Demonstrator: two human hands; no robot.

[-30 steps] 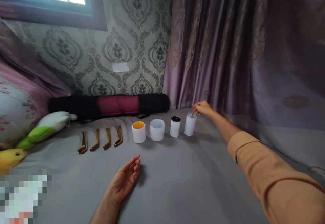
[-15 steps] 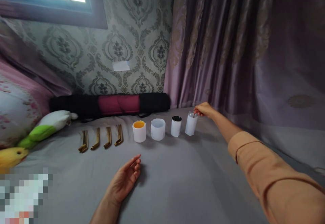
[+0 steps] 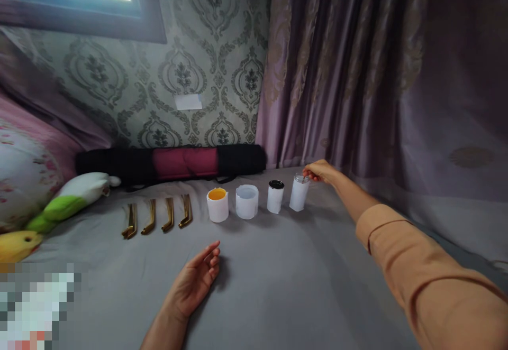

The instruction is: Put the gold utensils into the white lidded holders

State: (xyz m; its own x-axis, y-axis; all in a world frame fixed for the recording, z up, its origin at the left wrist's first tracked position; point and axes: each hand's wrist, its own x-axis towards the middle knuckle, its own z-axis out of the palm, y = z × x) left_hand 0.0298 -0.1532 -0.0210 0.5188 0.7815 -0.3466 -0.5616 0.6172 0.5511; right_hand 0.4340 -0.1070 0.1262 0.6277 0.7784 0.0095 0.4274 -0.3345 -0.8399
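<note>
Four white cups stand in a row on the grey bedsheet (image 3: 278, 286): one with orange contents (image 3: 217, 205), a wider one (image 3: 246, 201), one with a dark top (image 3: 274, 196), and the rightmost cup (image 3: 298, 192). My right hand (image 3: 319, 172) reaches over the rightmost cup, fingers pinched on a thin stick-like thing that dips into it. My left hand (image 3: 196, 280) rests on the sheet in front of the cups, fingers loosely apart and holding nothing. Left of the cups lie several gold bent tools (image 3: 157, 218) side by side.
A black and maroon rolled mat (image 3: 170, 163) lies against the patterned wall behind the cups. A green and white plush toy (image 3: 73, 199) and a yellow one (image 3: 16, 245) sit at the left beside a floral pillow. Purple curtains (image 3: 377, 85) hang at the right.
</note>
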